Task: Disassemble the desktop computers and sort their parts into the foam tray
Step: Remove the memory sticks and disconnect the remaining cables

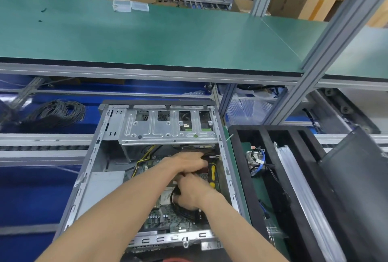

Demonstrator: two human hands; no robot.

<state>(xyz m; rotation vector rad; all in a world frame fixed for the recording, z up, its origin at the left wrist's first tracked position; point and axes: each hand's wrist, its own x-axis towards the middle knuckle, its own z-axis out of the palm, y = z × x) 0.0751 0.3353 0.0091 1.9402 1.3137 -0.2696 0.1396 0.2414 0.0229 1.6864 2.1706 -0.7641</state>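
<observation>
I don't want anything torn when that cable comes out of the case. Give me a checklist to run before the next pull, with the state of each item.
1. Case open for access: ok. The computer case lies with its side off and the motherboard exposed.
2. Both hands inside the case: ok. The left hand and right hand meet over the board.
3. Black cables gripped: cannot tell; the right hand's fingers hide the contact.
4. Connector unplugged: cannot tell; the hands cover it.
5. Foam tray beside the case: ok, on its right, with a fan part already in one slot.
</observation>
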